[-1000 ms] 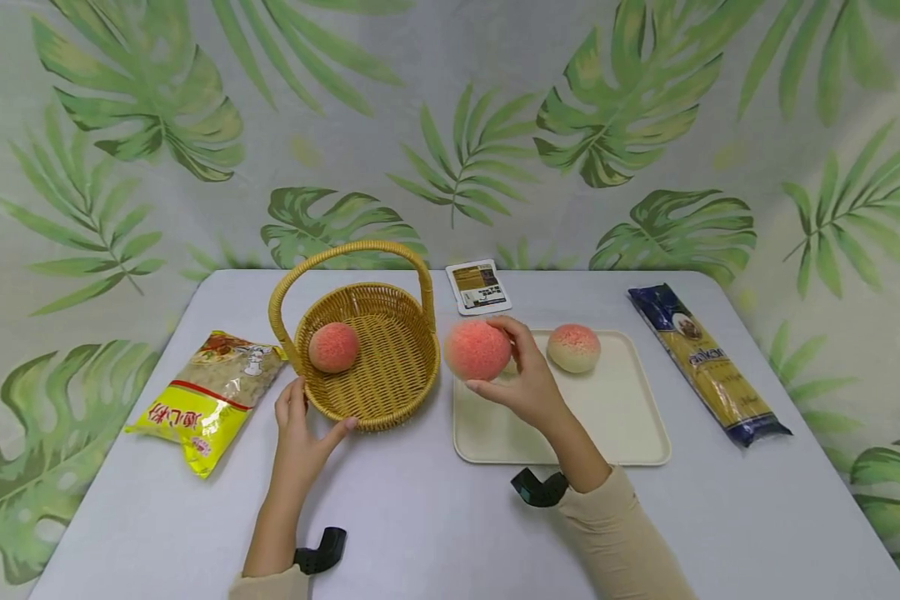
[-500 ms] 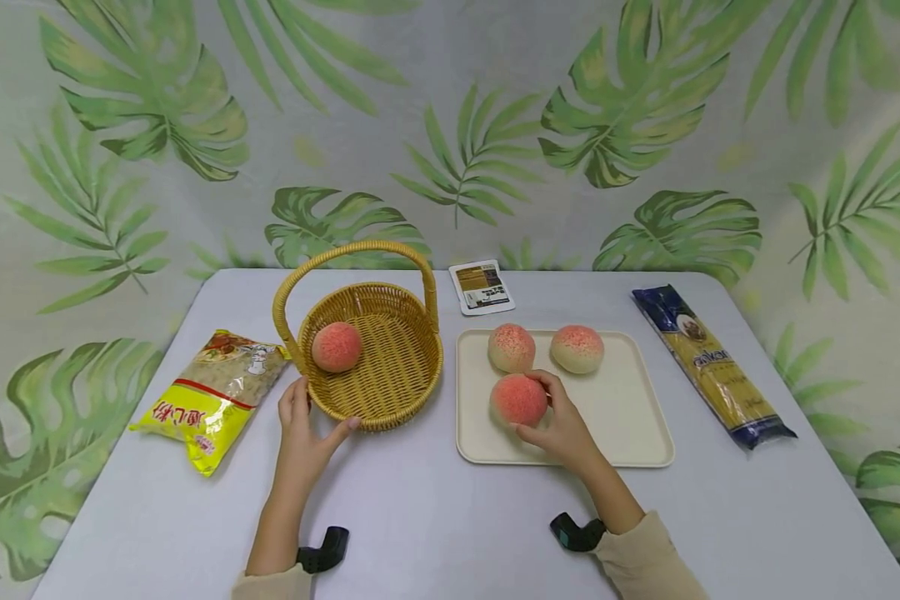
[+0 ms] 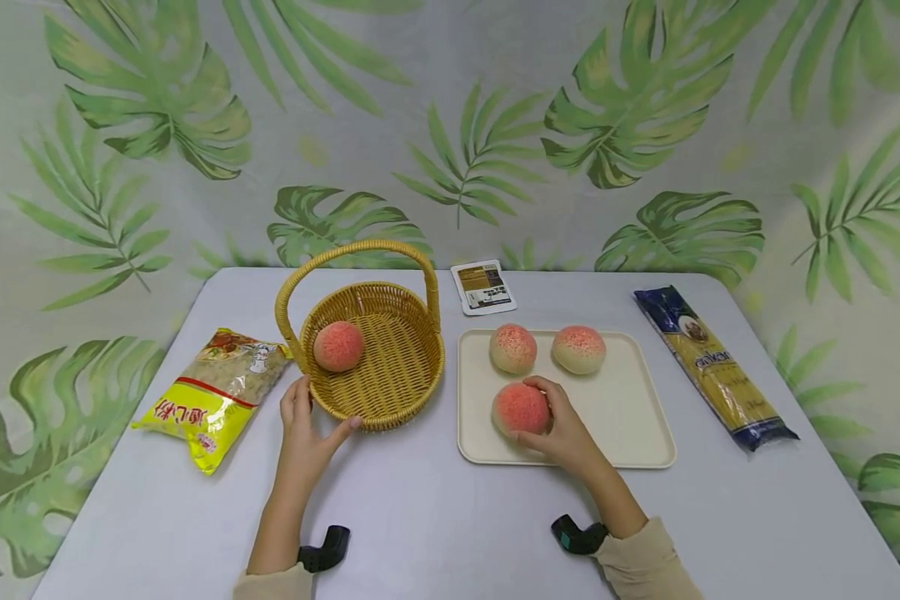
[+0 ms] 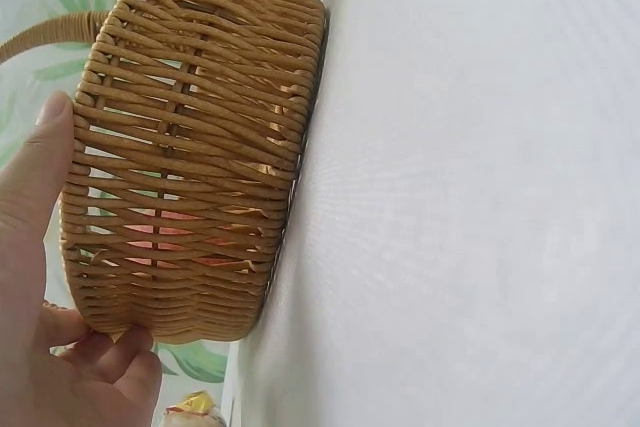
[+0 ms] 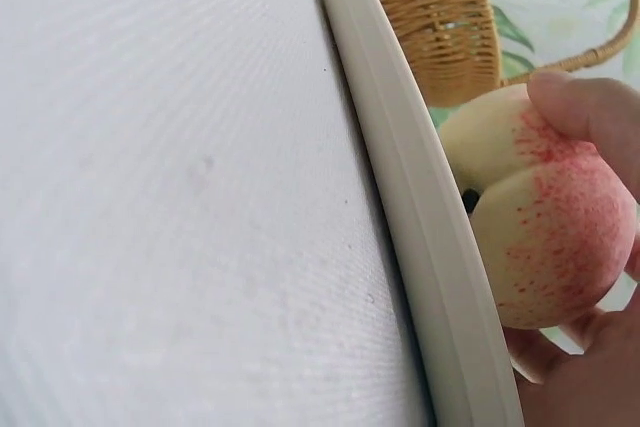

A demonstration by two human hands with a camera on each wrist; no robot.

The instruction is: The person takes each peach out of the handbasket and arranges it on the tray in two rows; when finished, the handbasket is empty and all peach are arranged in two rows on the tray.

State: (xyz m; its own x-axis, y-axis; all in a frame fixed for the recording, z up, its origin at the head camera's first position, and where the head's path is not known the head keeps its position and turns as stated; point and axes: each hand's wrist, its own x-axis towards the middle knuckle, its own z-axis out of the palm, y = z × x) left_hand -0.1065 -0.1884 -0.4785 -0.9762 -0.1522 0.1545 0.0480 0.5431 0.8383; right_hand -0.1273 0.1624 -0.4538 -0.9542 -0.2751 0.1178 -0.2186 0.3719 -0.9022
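Note:
My right hand (image 3: 567, 432) holds a pink-and-cream peach (image 3: 521, 409) at the front left of a cream tray (image 3: 607, 442). In the right wrist view, thumb and fingers curve round the peach (image 5: 560, 217), behind the tray's rim (image 5: 410, 187). Two more peaches sit farther back on that tray, one left (image 3: 513, 348) and one right (image 3: 579, 350). My left hand (image 3: 306, 442) grips the near left side of a wicker basket (image 3: 378, 367), thumb at the rim and fingers round the side, also seen in the left wrist view. One peach (image 3: 338, 347) lies inside the basket, to the left.
Left of the basket lies a yellow bag of pasta (image 3: 213, 396). A long blue-and-gold pasta packet (image 3: 712, 362) lies right of the tray. Behind, between basket and tray, is a small white packet (image 3: 483, 287). The basket's tall arched handle (image 3: 360, 246) stands upright.
My right hand has brought the peach from above the tray's back left, beside the basket, down to the tray's front left, uncovering the peach behind. My left hand stays on the basket.

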